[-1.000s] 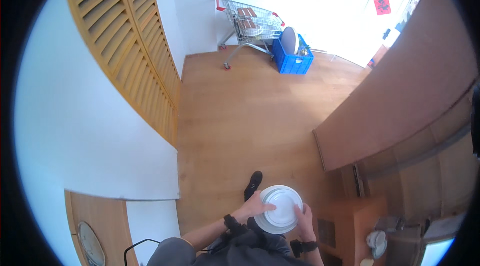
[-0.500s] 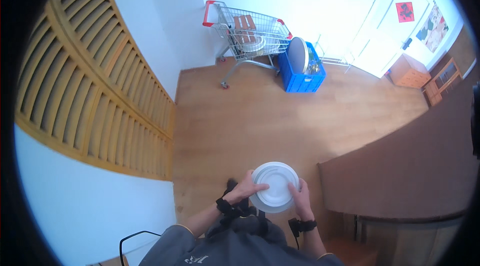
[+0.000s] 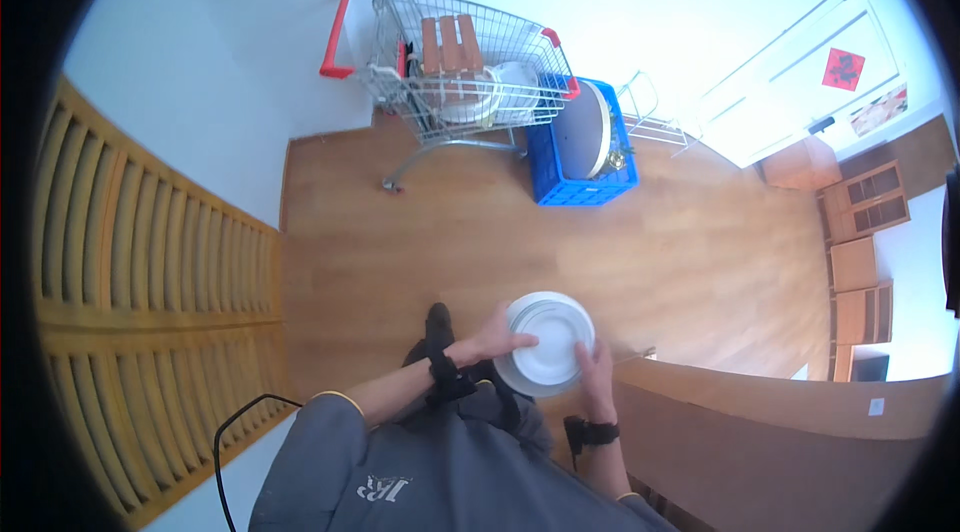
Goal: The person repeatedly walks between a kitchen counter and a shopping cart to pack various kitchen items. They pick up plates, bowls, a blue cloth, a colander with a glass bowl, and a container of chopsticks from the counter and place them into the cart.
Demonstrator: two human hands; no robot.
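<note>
A stack of round white plates is held level between the two hands, in front of the body. Its left edge is gripped by the left hand, whose thumb is laid over the rim; its right edge is gripped by the right hand, with the thumb likewise pressed on the upper face and the fingers partly hidden beneath. Both hands are closed on the stack, and a smaller, smooth disc can be seen centred on a wider one, the rims showing as pale concentric rings. Beyond the stack, a blue plastic crate with ribbed walls is seen on the wood-grained floor, a flat grey disc with a white edge being propped inside it. Beyond the stack and to its left, a metal-wire shopping cart with a red handle is placed, in which brown wooden slats are carried. Left of the stack, yellowish wooden louvres are ranged in parallel strips. To its right and nearer the body, a broad, smooth brown panel is stretched.
</note>
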